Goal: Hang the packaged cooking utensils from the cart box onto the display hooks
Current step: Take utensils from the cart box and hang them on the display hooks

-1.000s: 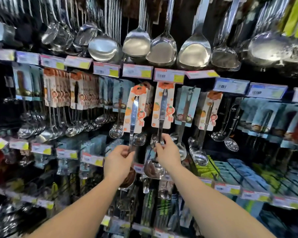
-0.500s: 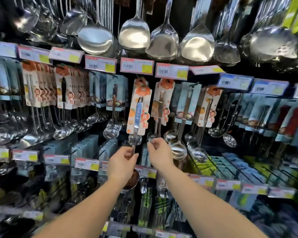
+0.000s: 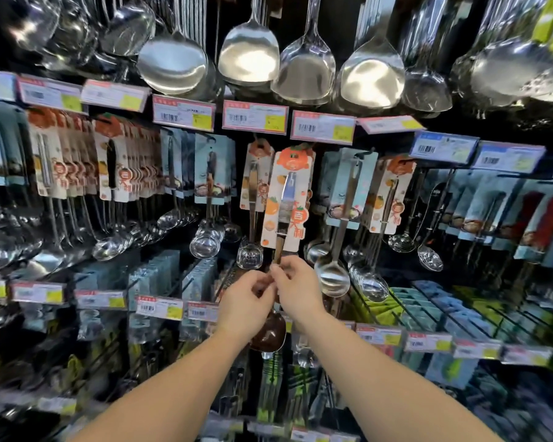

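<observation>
A steel ladle on an orange-and-white card hangs upright in front of the display, its card top just below a price tag. My left hand and my right hand meet on its handle below the card, both pinching it. The ladle's bowl shows dark beneath my left wrist. A second carded utensil hangs on a hook just behind and to the left. The cart box is out of view.
Rows of carded ladles fill the hooks at left; blue-carded ones hang at right. Large steel spatulas dangle above. Price tags line the rails. Lower shelves hold more packaged goods.
The two carded utensils that I held apart have come together at the centre. My hands have closed in on one handle and the view has shifted right.
</observation>
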A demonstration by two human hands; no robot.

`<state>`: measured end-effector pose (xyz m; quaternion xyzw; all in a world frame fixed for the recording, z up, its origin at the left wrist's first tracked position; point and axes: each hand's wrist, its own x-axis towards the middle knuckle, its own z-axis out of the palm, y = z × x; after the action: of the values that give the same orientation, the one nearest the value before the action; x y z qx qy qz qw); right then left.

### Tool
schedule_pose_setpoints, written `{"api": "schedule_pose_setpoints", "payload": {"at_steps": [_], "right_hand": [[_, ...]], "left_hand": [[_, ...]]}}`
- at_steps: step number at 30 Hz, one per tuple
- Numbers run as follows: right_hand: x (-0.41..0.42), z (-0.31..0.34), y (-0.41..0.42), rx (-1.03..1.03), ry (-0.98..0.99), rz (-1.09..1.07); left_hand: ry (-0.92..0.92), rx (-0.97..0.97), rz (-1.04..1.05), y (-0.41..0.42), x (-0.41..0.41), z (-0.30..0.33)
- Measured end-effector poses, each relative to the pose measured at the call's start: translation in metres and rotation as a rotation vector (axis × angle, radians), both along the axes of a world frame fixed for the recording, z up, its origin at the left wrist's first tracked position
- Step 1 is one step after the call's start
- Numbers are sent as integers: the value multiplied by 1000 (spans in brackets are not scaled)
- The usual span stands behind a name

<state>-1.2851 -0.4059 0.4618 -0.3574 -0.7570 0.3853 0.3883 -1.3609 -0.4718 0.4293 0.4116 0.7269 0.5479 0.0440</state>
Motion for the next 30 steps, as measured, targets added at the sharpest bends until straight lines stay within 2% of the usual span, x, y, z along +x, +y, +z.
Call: {"api": "schedule_pose_setpoints", "payload": {"at_steps": [5,8,12,16,22,30], "right_hand": [[6,5,5,42,39,-11],[12,3,6,43,55,17],[17,7,11,-12,117,43],[18,18,19,9,122,46],[17,20,17,-20,178,87],[17,19,23,-83,171,84]], "left_hand": [[206,-28,52,5,2,11],[202,-4,141,12,-3,17],[384,-141,250,20,-22,21],[499,-272,259,25,-30,30],[505,-384,199,25,-28,24],[473,-406,198,19,-38,11]]}}
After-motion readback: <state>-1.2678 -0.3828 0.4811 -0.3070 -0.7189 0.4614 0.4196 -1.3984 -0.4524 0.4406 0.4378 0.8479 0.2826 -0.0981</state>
